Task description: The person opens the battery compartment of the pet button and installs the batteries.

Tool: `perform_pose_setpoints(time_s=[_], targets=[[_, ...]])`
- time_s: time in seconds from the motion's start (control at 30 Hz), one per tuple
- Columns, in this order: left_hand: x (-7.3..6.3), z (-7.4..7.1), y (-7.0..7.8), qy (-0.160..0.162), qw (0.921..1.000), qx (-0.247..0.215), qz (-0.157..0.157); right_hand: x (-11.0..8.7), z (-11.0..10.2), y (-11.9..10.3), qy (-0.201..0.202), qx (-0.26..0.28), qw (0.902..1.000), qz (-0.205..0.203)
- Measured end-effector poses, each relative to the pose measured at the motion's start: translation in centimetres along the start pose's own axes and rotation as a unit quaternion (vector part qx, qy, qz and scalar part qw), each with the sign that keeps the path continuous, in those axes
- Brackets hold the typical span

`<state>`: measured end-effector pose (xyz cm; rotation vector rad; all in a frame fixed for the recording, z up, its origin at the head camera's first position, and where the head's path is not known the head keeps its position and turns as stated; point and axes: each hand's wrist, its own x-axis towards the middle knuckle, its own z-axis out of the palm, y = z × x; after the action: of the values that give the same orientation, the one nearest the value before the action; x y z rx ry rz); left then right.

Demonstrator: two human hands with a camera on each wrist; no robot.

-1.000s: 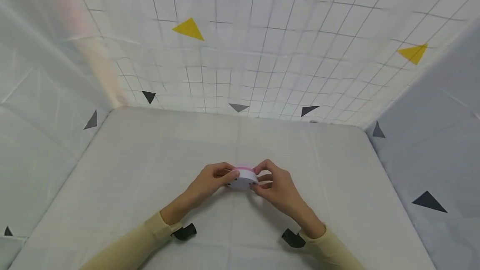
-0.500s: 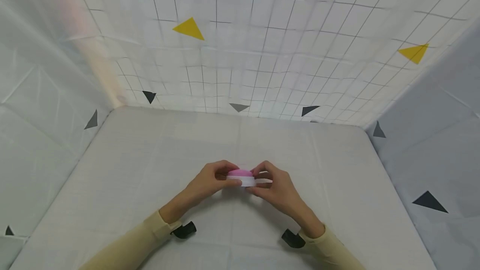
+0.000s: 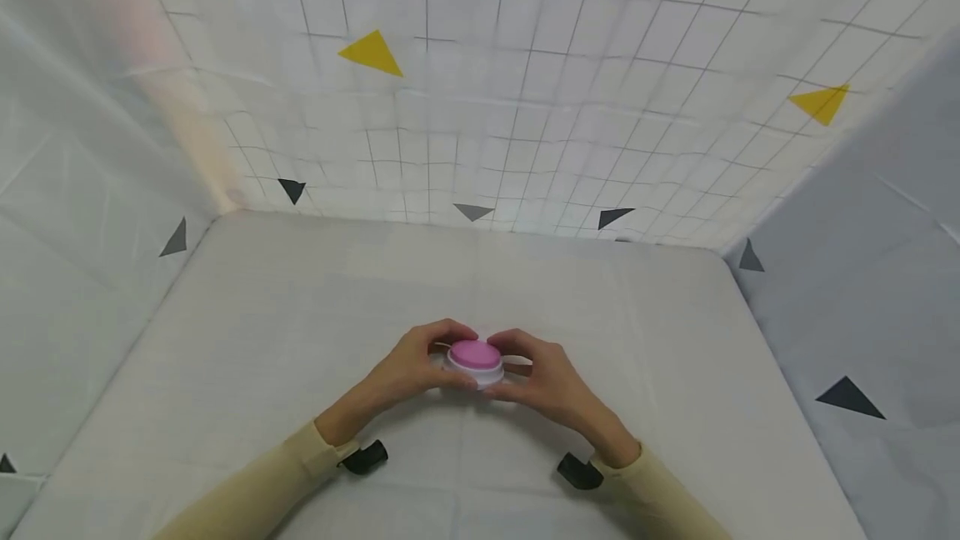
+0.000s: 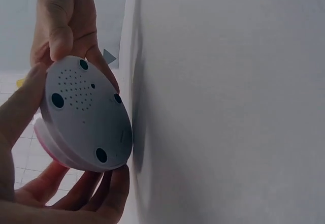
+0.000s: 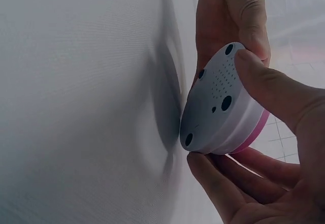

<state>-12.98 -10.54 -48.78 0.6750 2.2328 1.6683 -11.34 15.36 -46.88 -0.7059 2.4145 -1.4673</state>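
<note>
Between my two hands is a round push button (image 3: pixel 476 354) with a pink domed top and a white base. Its flat underside (image 4: pixel 86 117) shows in the left wrist view, with a cluster of speaker holes and several dark round feet. My left hand (image 3: pixel 411 362) grips the left rim, thumb at the front and fingers behind. On the opposite side my right hand (image 3: pixel 551 373) pinches the rim the same way. The right wrist view shows the push button (image 5: pixel 218 102) tilted, its lower edge at or just above the white tabletop; I cannot tell whether they touch.
A white cloth-covered tabletop (image 3: pixel 337 273) spreads around the hands. Behind it rises a white sheet wall (image 3: pixel 525 107) with grid lines and yellow and dark triangles. Side walls (image 3: pixel 862 315) enclose it. Black wrist mounts (image 3: pixel 581 471) sit below the sleeves.
The push button has turned in my hands: its white underside faced the head view at first, then its side, and now the pink top shows. Both hands keep hold of it.
</note>
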Motion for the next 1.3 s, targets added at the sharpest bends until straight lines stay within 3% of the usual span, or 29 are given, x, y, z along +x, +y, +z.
perform_pose_setpoints(time_s=[0.33,0.7,0.97,1.3], targets=[[-0.2,0.1,-0.5,-0.027,0.9972,0.057,0.039,0.0,0.7,0.0,-0.014,-0.068,0.9972,-0.027],[-0.2,0.5,-0.2,-0.033,0.9935,0.097,0.048,-0.1,1.4,0.2,-0.018,-0.138,0.9891,-0.048],[-0.3,0.7,0.0,-0.040,0.9876,0.135,0.070,-0.1,1.9,0.5,-0.005,-0.152,0.9863,-0.065],[-0.4,1.0,0.1,-0.043,0.9799,0.173,0.090,-0.2,2.3,0.6,0.004,-0.171,0.9837,-0.054]])
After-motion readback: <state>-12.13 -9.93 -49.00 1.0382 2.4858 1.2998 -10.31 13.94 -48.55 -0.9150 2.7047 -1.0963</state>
